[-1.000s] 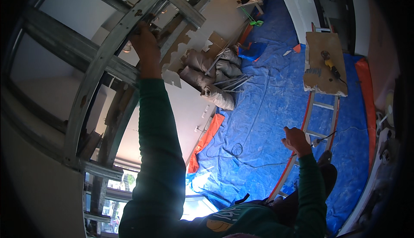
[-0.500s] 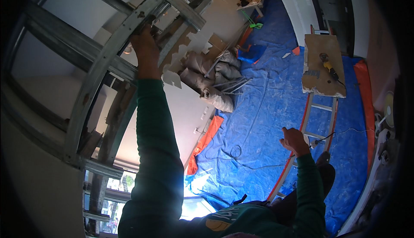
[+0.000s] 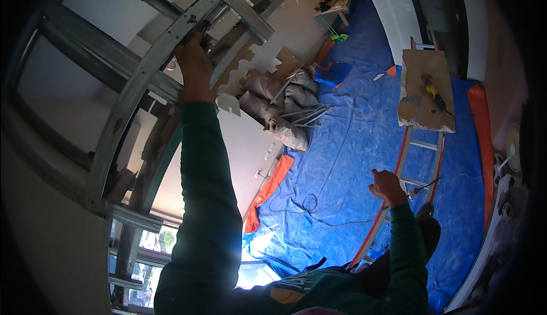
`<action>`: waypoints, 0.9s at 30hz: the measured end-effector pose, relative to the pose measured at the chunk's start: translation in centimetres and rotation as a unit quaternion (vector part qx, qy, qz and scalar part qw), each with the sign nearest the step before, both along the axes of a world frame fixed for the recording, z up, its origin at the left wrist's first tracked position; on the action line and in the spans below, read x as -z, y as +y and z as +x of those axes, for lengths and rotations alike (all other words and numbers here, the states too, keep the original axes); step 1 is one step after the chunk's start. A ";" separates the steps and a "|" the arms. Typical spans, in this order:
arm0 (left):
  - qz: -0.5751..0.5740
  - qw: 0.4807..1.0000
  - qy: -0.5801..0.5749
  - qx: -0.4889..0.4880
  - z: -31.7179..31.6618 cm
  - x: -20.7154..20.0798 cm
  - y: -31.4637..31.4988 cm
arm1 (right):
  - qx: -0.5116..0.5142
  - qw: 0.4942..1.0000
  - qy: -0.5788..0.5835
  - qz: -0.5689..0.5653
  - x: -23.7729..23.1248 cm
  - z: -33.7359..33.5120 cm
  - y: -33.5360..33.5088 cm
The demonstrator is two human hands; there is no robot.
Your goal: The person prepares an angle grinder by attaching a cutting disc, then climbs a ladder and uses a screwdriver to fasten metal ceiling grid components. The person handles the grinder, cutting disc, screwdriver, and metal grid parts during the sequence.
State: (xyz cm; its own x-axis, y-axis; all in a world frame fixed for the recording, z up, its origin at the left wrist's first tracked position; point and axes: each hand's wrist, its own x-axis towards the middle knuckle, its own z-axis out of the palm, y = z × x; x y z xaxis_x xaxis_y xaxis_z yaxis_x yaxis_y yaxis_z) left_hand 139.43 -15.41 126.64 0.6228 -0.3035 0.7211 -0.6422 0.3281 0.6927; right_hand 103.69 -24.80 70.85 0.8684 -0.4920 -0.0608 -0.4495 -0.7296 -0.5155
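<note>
My left hand is raised at the end of a green sleeve, up against the grey metal stud framing. Its fingers curl at the edge of a stud, and their tips are partly hidden in shadow. Lower on the right, my right hand hangs in the air with its fingers curled in and the thumb side sticking out. No object shows in it. Beneath that hand stands a ladder with orange-red side rails.
A brown board lies across the ladder, bearing a yellow-and-black power tool. Stuffed sacks and metal strips lie by the torn wall. A blue tarp covers the floor, with a cord across it.
The view has shifted very slightly. My left hand stays at the stud framing, and my right hand keeps its curled pose above the ladder.
</note>
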 end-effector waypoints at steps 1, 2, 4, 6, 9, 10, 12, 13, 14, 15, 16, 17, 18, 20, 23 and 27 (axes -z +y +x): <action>0.008 1.000 -0.018 -0.003 0.3 0.1 0.1 | 0.004 1.000 0.001 0.002 0.0 0.1 0.0; 0.015 0.999 -0.033 -0.012 0.5 0.2 0.1 | 0.006 1.000 0.002 0.001 0.0 0.2 0.0; 0.026 0.997 -0.058 -0.039 0.5 0.6 0.2 | 0.009 1.000 0.015 0.001 0.2 0.3 0.0; 0.042 0.994 -0.048 -0.089 0.3 1.0 0.3 | -0.002 1.000 0.010 -0.002 0.4 0.3 0.1; 0.074 0.990 0.001 -0.123 0.1 1.3 0.2 | -0.008 1.000 0.010 -0.009 0.8 0.3 0.0; 0.085 0.992 0.007 -0.094 0.3 1.2 0.2 | -0.010 1.000 0.010 -0.013 1.0 0.3 -0.1; 0.094 0.993 -0.008 -0.074 0.8 0.9 0.3 | -0.014 1.000 -0.011 -0.013 1.2 0.2 -0.1; 0.090 0.992 -0.028 -0.080 1.1 0.7 0.2 | -0.014 1.000 -0.022 -0.013 1.3 0.1 -0.1; 0.083 0.992 -0.045 -0.088 1.4 0.7 0.1 | -0.017 1.000 -0.020 -0.011 1.3 0.1 -0.2; 0.063 0.993 -0.053 -0.079 1.5 0.7 0.0 | -0.019 1.000 -0.018 -0.009 1.3 0.1 -0.1; 0.040 0.995 -0.059 -0.075 1.5 0.8 -0.1 | -0.016 1.000 -0.005 -0.006 1.3 0.2 -0.1; 0.017 0.995 -0.065 -0.072 1.4 0.8 -0.2 | -0.019 1.000 -0.009 -0.007 1.1 0.1 -0.1; 0.020 0.996 -0.048 -0.070 1.1 0.8 -0.1 | -0.016 1.000 -0.003 -0.006 0.9 0.2 -0.1; 0.020 0.997 -0.015 -0.068 0.3 0.6 0.2 | -0.008 0.999 0.030 0.013 0.2 0.2 -0.2; 0.083 0.991 0.030 -0.100 -1.0 -0.2 1.0 | -0.014 0.998 0.043 0.044 -0.8 -0.1 -0.5; 0.129 0.986 0.091 -0.061 -0.8 -0.8 1.7 | -0.021 0.997 0.051 0.045 -1.6 -0.1 -0.3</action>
State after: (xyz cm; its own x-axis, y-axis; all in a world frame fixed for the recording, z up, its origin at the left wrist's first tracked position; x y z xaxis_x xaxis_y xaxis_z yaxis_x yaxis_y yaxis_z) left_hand 138.66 -13.72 127.45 0.7784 -0.3771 0.5019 -0.5227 0.0535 0.8508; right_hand 103.61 -25.15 72.40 0.8750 -0.4443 -0.1925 -0.4735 -0.7019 -0.5321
